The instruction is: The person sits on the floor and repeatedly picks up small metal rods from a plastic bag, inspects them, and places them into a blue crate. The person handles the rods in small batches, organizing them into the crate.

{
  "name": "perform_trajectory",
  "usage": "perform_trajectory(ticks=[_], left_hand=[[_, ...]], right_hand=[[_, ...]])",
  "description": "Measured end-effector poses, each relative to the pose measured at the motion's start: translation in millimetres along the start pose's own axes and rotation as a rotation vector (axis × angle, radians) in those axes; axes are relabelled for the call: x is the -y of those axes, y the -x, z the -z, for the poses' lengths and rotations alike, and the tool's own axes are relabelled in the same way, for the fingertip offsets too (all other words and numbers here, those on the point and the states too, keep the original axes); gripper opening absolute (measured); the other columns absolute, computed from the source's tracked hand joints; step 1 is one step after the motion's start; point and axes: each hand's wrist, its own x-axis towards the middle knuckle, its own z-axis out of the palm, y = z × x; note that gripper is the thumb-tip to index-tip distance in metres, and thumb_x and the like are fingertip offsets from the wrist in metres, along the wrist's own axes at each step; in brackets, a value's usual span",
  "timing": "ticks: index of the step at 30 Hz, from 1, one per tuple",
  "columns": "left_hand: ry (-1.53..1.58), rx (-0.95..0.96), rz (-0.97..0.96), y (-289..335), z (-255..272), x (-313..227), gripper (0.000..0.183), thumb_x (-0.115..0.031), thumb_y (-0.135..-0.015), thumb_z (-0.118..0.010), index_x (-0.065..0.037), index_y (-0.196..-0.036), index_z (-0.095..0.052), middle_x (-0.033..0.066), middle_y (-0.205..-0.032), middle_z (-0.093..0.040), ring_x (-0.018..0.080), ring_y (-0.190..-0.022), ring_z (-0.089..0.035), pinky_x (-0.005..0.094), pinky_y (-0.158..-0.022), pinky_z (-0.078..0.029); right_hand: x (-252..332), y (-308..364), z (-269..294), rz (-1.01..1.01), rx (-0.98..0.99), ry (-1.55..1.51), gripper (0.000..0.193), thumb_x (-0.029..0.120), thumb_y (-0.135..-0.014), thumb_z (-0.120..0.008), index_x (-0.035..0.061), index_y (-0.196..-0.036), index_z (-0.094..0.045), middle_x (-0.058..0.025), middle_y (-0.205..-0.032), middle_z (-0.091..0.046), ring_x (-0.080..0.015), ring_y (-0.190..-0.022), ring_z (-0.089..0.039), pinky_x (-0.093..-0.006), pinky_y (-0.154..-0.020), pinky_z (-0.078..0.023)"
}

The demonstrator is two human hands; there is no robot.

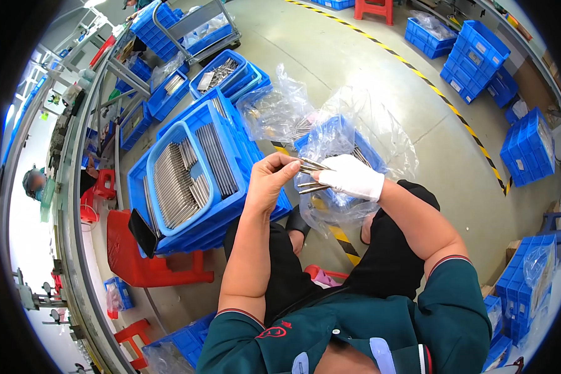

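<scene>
My right hand [353, 177], in a white glove, is closed around several slim metal rods [310, 185] that stick out to its left. My bare left hand [273, 179] pinches the end of one or more of these rods between thumb and fingertips; exactly how many is hidden. Beneath my hands is a blue crate [363, 138] lined with a clear plastic bag [389, 140], with more metal rods inside. To the left, a light blue tray [213, 181] holds rows of metal rods and rests on a larger blue crate [255, 163], where darker rods lie side by side.
A red stool [121, 249] stands beside the stacked crates at left. Farther off are a crate of loose metal parts [230, 84] and a trolley [199, 31]. Blue crates [474, 59] line the right side, past a yellow-black floor stripe [445, 93]. A person [36, 181] is at far left.
</scene>
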Motion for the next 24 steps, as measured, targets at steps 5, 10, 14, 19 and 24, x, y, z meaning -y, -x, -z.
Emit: perform_trajectory(ticks=[5,10,14,19,24], left_hand=[[0.010,0.002,-0.005,-0.7,4.0,4.5,0.017,-0.016,-0.079,-0.073,-0.001,-0.084,-0.067,-0.0003,-0.075,-0.061,0.0056,-0.070,-0.050,0.0211,-0.067,-0.038],[0.073,0.006,-0.006,0.0,3.5,6.7,0.016,-0.015,-0.078,-0.074,-0.002,-0.084,-0.067,0.0016,-0.078,-0.063,0.0070,-0.073,-0.053,0.0220,-0.071,-0.039],[0.207,0.033,-0.024,0.8,-3.5,5.1,0.017,-0.015,-0.079,-0.073,-0.001,-0.086,-0.066,0.0026,-0.081,-0.064,0.0082,-0.076,-0.054,0.0233,-0.073,-0.040],[0.191,-0.044,0.041,-0.1,-4.2,8.3,0.017,-0.016,-0.084,-0.067,0.000,-0.089,-0.065,0.0036,-0.083,-0.064,0.0080,-0.072,-0.052,0.0238,-0.066,-0.043],[0.328,0.048,0.105,-4.7,0.4,16.0,0.017,-0.017,-0.087,-0.063,-0.002,-0.093,-0.064,0.0031,-0.083,-0.063,0.0086,-0.073,-0.054,0.0232,-0.065,-0.044]], right_hand=[[2.9,0.6,-2.8,0.024,-0.041,0.036,0.043,0.043,-0.086,-0.053,0.0019,-0.083,-0.063,-0.0161,-0.069,-0.058,-0.0272,-0.063,-0.054,-0.0368,-0.061,-0.043],[4.2,2.6,-5.3,0.018,-0.044,0.011,0.042,0.042,-0.087,-0.053,0.0015,-0.082,-0.062,-0.0140,-0.068,-0.059,-0.0236,-0.061,-0.053,-0.0352,-0.060,-0.043],[1.9,4.6,-1.8,0.012,0.063,-0.288,0.042,0.042,-0.087,-0.054,0.0005,-0.080,-0.061,-0.0096,-0.064,-0.056,-0.0173,-0.058,-0.050,-0.0322,-0.057,-0.041],[-9.1,-1.9,-7.3,-0.006,-0.038,-0.219,0.043,0.042,-0.087,-0.054,0.0002,-0.078,-0.061,-0.0079,-0.061,-0.053,-0.0157,-0.058,-0.048,-0.0315,-0.055,-0.040],[-2.4,-0.6,-3.1,0.001,-0.060,-0.095,0.044,0.042,-0.087,-0.054,0.0000,-0.080,-0.062,-0.0122,-0.064,-0.057,-0.0212,-0.060,-0.052,-0.0349,-0.058,-0.041]])
